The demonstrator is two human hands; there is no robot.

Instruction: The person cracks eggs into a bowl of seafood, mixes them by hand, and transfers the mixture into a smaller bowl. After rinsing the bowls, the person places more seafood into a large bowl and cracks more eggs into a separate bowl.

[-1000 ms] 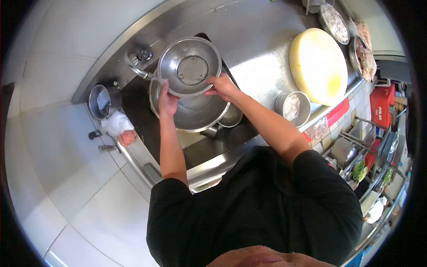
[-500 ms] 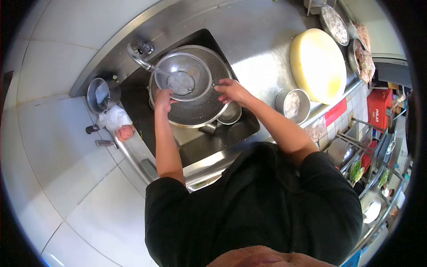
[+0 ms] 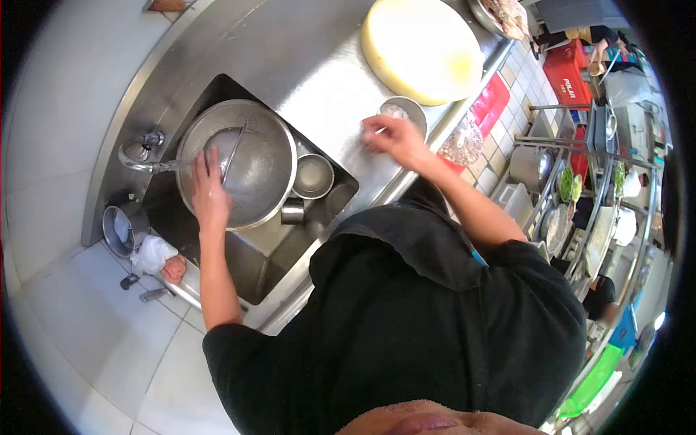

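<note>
My left hand (image 3: pixel 210 196) grips a mesh strainer (image 3: pixel 222 145), its fingers stretched along the mesh and the thumb side at the rim. The strainer is tilted on edge inside a large perforated metal colander (image 3: pixel 264 170) in the sink. A tap (image 3: pixel 138 161) runs water toward my left fingers. Over the counter, my right hand (image 3: pixel 395 141) is half curled with gaps between the fingers, and nothing shows in it. Just beyond it stands a metal pot (image 3: pixel 415 110) with whitish contents, partly hidden by the hand.
A small metal bowl (image 3: pixel 314 176) and a metal cup (image 3: pixel 293 211) sit in the sink (image 3: pixel 250 279) beside the colander. A thick round yellowish block (image 3: pixel 420 51) lies on the counter. Another pot (image 3: pixel 123 228) and a white plastic bag (image 3: pixel 154 254) are at the left corner.
The strainer has gone from lying open side up to tilted on edge. My right hand has left the strainer area and moved right to the pot; the view has shifted right.
</note>
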